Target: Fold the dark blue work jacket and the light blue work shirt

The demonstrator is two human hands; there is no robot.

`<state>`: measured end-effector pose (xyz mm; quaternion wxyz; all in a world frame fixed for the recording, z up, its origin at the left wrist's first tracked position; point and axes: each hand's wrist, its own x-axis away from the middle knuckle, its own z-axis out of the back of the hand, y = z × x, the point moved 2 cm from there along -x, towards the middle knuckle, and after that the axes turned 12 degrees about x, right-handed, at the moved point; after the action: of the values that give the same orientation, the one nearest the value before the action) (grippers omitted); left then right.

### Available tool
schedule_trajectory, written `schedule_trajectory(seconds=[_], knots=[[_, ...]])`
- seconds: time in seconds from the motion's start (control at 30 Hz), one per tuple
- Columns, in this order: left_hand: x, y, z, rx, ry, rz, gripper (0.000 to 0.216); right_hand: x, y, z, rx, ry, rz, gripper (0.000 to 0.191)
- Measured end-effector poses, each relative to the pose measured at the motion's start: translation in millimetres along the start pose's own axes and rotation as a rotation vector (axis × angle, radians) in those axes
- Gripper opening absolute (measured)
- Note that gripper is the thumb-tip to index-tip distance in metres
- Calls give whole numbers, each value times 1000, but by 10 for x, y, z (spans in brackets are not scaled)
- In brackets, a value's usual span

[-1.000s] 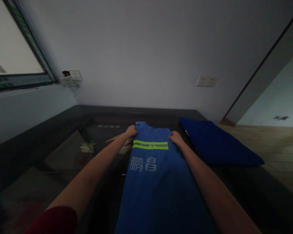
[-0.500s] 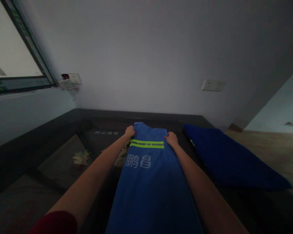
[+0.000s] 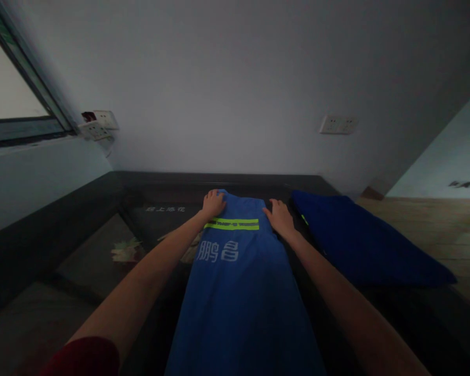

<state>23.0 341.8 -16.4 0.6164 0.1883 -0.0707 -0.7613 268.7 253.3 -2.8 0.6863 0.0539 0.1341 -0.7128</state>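
A blue work jacket [image 3: 238, 292] with a yellow-green reflective stripe and pale printed characters lies stretched out in front of me, its near end running out of view. My left hand [image 3: 213, 204] rests on its far left corner, fingers extended over the cloth. At the far right corner, my right hand [image 3: 281, 217] is open, thumb and fingers apart at the jacket's edge. Whether the right fingertips touch the fabric, I cannot tell. Beneath the jacket is a dark surface [image 3: 141, 219] printed with flowers and white characters.
A folded darker blue cloth [image 3: 360, 240] lies to the right, its tip reaching over the edge. A raised dark rim [image 3: 203, 178] runs along the wall. Sockets [image 3: 338, 125] are on the wall, more at left [image 3: 97, 125] by the window. Wooden floor [image 3: 419, 224] shows at right.
Both hands have loosened from gripping the jacket's far corners. The left fingers now lie over the cloth, and the right fingers have spread. The view has shifted slightly; the jacket stays laid out.
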Motion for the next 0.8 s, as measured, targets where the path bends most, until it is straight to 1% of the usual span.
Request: schedule_trajectory(seconds=[0.03, 0.07, 0.13, 0.17, 0.23, 0.33, 0.43, 0.5, 0.63, 0.73, 0.8], knots=[[-10, 81, -69, 7, -16, -48, 43, 122, -53, 18, 22, 26, 87, 47], [-20, 153, -148, 14, -32, -86, 42, 247, -101, 13, 44, 24, 172, 47], [-37, 253, -315, 19, -59, -132, 44, 475, -157, -49, 99, -22, 305, 48], [-42, 279, -392, 17, -70, -144, 46, 562, -156, -95, 122, -52, 334, 49], [-52, 289, -510, 8, -89, -154, 48, 673, -112, -187, 136, -106, 348, 51], [-70, 250, -585, 2, -135, -138, 52, 712, -25, -271, 111, -136, 330, 55], [-82, 224, -584, 5, -162, -121, 53, 701, 2, -294, 100, -132, 320, 56], [-73, 233, -569, 16, -129, -126, 52, 699, -6, -297, 96, -133, 316, 55], [-3, 305, -486, 54, 34, -162, 45, 711, -28, -290, 91, -120, 304, 54], [90, 384, -329, 83, 170, -211, 37, 724, -37, -258, 95, -106, 298, 54], [176, 414, -196, 111, 198, -220, 35, 736, -38, -212, 93, -79, 297, 53]])
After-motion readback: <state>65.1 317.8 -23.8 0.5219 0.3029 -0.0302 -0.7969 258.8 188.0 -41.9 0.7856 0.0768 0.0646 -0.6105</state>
